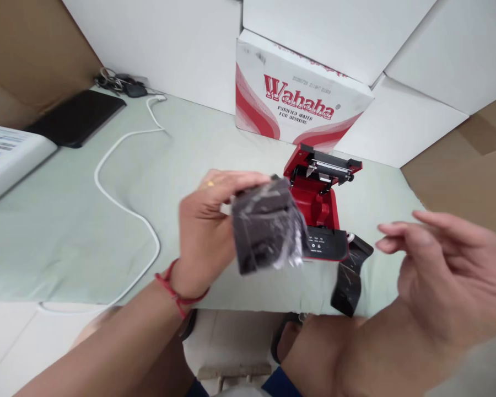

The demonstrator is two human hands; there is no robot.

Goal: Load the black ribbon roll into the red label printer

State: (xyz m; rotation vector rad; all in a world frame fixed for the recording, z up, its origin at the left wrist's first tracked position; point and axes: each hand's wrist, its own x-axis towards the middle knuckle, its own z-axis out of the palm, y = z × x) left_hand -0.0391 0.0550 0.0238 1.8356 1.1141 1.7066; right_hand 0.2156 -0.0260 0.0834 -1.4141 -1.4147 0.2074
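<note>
My left hand [204, 231] grips a dark block wrapped in clear crinkled plastic [268, 226], held up over the table's near edge. Just behind it stands a small red and black printer [320, 207] with its lid flipped open. My right hand [446, 270] hovers to the right with its fingers spread and nothing in it. A black wrapped piece [349, 278] lies at the table edge, between the printer and my right hand. The picture is blurred by motion.
The pale green table [66, 231] carries a white cable [119, 201], a black flat device [76, 117], keys [118, 82] and a white machine [8, 157] at the left. A red and white Wahaha carton [297, 99] and white boxes stand behind.
</note>
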